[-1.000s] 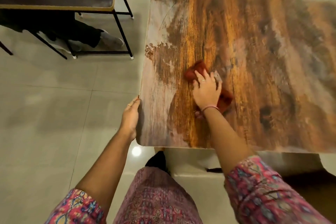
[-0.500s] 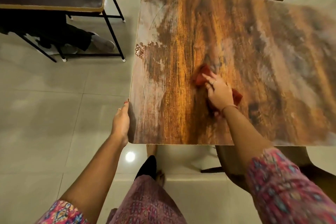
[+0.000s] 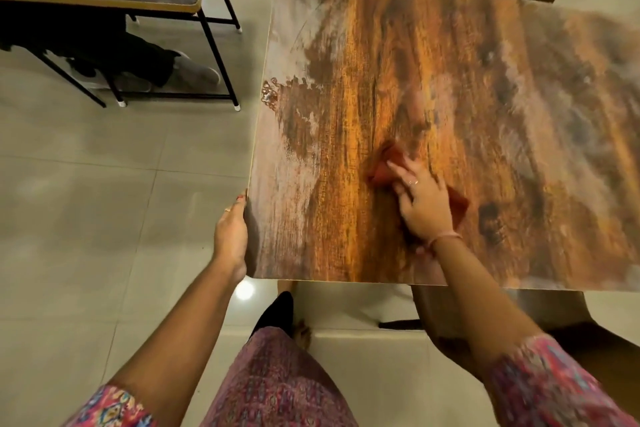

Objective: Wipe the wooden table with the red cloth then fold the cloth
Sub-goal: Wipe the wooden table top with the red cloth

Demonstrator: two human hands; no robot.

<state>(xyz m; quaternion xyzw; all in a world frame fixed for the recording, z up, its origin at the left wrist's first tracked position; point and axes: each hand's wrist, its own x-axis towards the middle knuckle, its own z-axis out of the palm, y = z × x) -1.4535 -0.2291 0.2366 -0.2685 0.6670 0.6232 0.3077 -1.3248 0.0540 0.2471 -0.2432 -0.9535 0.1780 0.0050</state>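
On the tabletop (image 3: 450, 80), the flat right hand (image 3: 420, 201) presses the soft, limp red cloth (image 3: 382, 170); left hand (image 3: 231, 236) grips the edge; best pinched at corners.

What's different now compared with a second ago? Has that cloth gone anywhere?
The right hand has slid the red cloth a little to the right across the wooden table, away from the pale smeared strip by the left edge, fingers flat on it throughout. The left hand has stayed gripping the table's near left corner. The cloth remains bunched, not folded.
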